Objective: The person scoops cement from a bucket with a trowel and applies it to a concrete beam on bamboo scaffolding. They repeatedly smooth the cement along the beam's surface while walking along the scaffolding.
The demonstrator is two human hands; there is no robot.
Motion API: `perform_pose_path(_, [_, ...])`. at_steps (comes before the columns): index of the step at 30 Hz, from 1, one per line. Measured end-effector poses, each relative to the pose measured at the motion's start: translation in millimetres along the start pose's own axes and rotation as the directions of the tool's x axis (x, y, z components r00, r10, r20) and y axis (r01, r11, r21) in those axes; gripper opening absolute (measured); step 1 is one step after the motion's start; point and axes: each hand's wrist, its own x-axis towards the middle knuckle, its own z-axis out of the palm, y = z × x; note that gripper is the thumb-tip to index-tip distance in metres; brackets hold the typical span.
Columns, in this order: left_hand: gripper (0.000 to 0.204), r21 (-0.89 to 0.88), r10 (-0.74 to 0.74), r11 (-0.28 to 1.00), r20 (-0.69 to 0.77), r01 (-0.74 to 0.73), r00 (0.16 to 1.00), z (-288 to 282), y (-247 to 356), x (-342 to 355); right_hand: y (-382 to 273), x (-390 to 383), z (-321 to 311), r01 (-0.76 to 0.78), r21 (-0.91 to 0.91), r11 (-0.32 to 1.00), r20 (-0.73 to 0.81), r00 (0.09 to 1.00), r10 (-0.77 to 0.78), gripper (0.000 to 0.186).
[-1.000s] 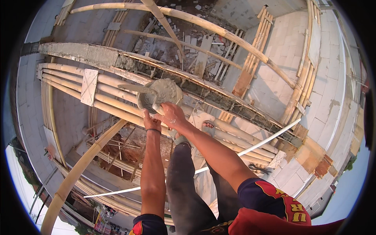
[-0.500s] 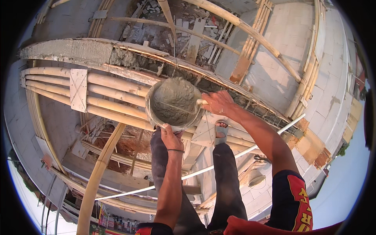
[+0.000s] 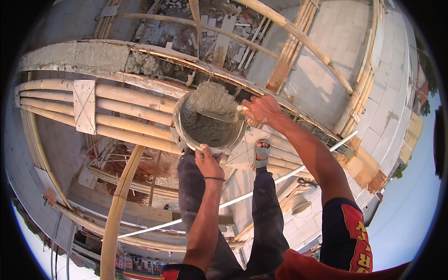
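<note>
One bucket (image 3: 180,125) (mortar (image 3: 211,131) inside), left fingers (image 3: 205,153) gripping.

The mortar (image 3: 212,99) is grey, bamboo poles (image 3: 135,97) tan, the pipe (image 3: 343,141) white, the sleeve (image 3: 333,233) navy, red and yellow.

1 bucket (image 3: 183,128), call that the clock centre. 2 hands: left hand (image 3: 208,162) at 6 o'clock, right hand (image 3: 262,109) at 3. 1 trowel (image 3: 241,108), also 3. I'm counting 4 bamboo poles (image 3: 133,97) side by side at 9, 1 white pipe (image 3: 280,179) running 3 to 7, plus 1 sandal (image 3: 262,163) showing around 4.
</note>
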Motion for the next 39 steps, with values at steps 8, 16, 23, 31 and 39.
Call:
perform_pose_path(8, [0.034,0.031,0.02,0.999,0.039,-0.021,0.999,12,6,3,-22,26,-20,0.213,0.072,0.974,0.191,0.956,-0.224,0.025])
perform_pose_path(16, [0.034,0.042,0.009,0.999,0.045,-0.011,0.999,17,16,11,-11,24,-12,-0.005,-0.019,1.0,0.058,0.998,0.006,0.026])
perform_pose_path(23, [0.035,0.06,0.037,0.997,0.057,-0.041,0.998,33,18,11,10,21,-35,0.148,0.17,0.974,0.119,0.978,-0.169,0.028])
perform_pose_path(31, [0.037,0.077,0.027,0.997,0.056,-0.031,0.998,42,29,18,5,52,-8,0.169,0.051,0.984,0.183,0.967,-0.175,0.03])
perform_pose_path(39, [0.037,0.076,0.01,0.997,0.052,-0.014,0.999,50,27,22,17,42,-47,0.117,0.078,0.99,0.073,0.99,-0.123,0.025])
